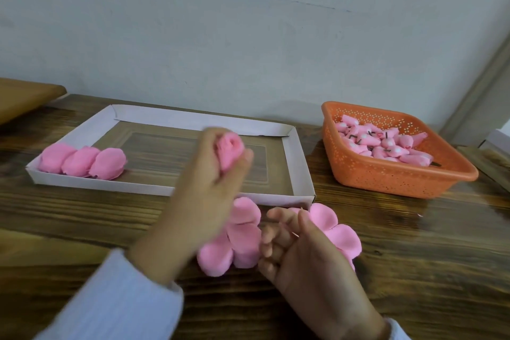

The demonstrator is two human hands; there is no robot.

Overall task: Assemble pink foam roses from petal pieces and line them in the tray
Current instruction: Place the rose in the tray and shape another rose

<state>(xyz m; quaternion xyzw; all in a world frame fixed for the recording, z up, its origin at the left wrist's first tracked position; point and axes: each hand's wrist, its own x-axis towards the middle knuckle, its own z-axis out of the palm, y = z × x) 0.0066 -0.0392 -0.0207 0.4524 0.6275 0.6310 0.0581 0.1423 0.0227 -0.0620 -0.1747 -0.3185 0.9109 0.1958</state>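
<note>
Fingers [246, 157] of left hand [209, 182] gripping rose bud [230, 153]; right hand [298, 246] loosely curled, hold unclear. Could unroll if loosened before tray [193, 119] just beyond.

Three roses [82, 161] fill the tray's [298, 163] left end; the floor to their right lies bare. Loose petals [242, 232] crowd the bench, seemingly touching its near wall.

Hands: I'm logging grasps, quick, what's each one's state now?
Left hand: holds a pink foam rose.
Right hand: open, fingers loosely curled, nothing held.
</note>
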